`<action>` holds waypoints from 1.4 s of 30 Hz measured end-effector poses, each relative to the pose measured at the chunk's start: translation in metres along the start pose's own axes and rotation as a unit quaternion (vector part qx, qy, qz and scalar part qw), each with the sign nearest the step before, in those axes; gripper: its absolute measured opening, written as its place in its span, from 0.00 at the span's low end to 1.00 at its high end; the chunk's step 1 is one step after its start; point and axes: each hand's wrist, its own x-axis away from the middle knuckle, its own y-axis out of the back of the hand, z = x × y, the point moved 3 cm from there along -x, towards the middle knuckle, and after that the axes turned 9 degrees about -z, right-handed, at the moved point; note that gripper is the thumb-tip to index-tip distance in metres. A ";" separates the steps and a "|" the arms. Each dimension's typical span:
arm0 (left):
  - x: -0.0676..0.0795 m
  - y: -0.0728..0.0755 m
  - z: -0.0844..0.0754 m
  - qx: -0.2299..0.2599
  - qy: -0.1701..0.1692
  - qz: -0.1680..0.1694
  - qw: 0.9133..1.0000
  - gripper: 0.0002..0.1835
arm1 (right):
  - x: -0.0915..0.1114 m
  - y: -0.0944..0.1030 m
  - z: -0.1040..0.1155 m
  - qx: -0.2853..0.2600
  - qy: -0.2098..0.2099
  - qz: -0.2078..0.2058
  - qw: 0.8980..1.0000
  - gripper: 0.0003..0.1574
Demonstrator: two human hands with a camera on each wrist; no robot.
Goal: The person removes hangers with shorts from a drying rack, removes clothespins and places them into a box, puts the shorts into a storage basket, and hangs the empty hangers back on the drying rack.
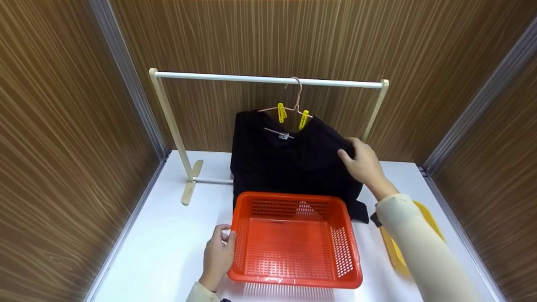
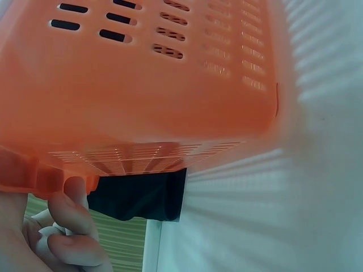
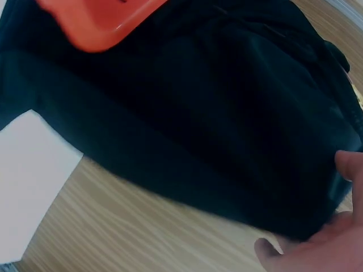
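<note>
A black T-shirt [image 1: 289, 163] hangs on a pink hanger [image 1: 298, 98], whose hook goes over the white rail [image 1: 218, 77]. Two yellow clothespins [image 1: 281, 112] sit on the hanger by the neckline. My right hand [image 1: 361, 161] holds the shirt's shoulder on the right, thumb in front and fingers behind the cloth [image 3: 227, 130]. With my left hand [image 1: 219, 253] I grip the left rim of an orange-red perforated basket [image 1: 293, 235]. No clothes lie in the basket, which stands before the shirt and hides its lower part. In the left wrist view, fingertips [image 2: 74, 192] are right at the rim.
A yellow basket [image 1: 432, 220] stands to the right, partly covered by my right sleeve, with something dark at its edge. The rack's wooden foot [image 1: 192, 182] rests on the white table [image 1: 168, 251]. Wood-grain panels [image 1: 84, 167] close in the back and both sides.
</note>
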 end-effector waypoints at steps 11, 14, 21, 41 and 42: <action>-0.001 0.000 0.002 0.013 0.013 0.006 1.000 0.13 | -0.003 -0.014 0.014 -0.014 0.049 -0.072 0.996 0.15; -0.002 0.000 0.002 0.016 0.015 0.009 1.000 0.13 | 0.000 -0.014 0.016 -0.015 0.061 -0.084 0.994 0.13; -0.002 0.000 0.003 0.029 0.034 0.021 0.999 0.14 | 0.007 -0.018 0.019 0.010 0.101 -0.093 0.990 0.15; -0.001 0.000 0.003 0.048 0.036 0.040 0.997 0.18 | 0.017 -0.026 0.008 -0.213 0.007 -0.065 0.975 0.14; -0.001 0.000 0.003 0.048 0.036 0.041 0.997 0.18 | 0.018 -0.026 0.009 -0.204 0.014 -0.067 0.977 0.13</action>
